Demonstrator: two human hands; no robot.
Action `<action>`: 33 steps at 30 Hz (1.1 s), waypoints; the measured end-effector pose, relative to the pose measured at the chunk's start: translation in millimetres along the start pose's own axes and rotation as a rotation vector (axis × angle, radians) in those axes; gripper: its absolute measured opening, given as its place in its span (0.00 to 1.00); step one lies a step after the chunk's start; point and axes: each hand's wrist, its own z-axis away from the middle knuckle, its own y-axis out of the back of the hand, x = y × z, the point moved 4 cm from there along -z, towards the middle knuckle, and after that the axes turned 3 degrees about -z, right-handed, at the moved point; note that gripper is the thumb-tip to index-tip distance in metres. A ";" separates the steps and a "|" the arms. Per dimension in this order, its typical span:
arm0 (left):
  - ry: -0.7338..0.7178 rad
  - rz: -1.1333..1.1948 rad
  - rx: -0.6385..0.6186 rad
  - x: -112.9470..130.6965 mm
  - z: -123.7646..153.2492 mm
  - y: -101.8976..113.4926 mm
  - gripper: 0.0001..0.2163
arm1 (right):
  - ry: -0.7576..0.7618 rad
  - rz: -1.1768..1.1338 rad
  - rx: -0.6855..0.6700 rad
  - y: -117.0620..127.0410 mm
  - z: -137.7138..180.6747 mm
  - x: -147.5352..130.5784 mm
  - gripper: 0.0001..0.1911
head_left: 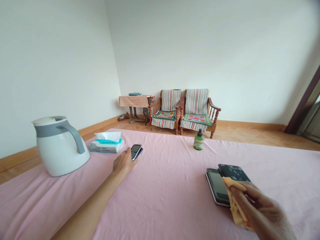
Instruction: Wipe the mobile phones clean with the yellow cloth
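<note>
My left hand point(123, 163) reaches out over the pink cloth and grips a small dark keypad phone point(136, 151) by its near end. My right hand point(260, 210), low at the right, is closed on a folded yellow-orange cloth point(233, 203). That cloth lies against the near edge of a dark phone point(217, 188) flat on the table. A second dark phone point(233, 172) with pale spots on its screen lies right beside it, slightly overlapping.
A white and grey kettle point(60, 145) stands at the left, a tissue pack point(107, 142) behind it. A small green bottle point(199, 140) stands at the far middle of the pink-covered table point(165, 193). Two wooden armchairs point(183, 111) and a small side table point(136, 101) line the far wall.
</note>
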 end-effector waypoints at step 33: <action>0.024 0.001 0.116 2.5 1.3 3.1 0.30 | 0.114 -0.001 -0.021 -0.2 0.0 0.8 0.17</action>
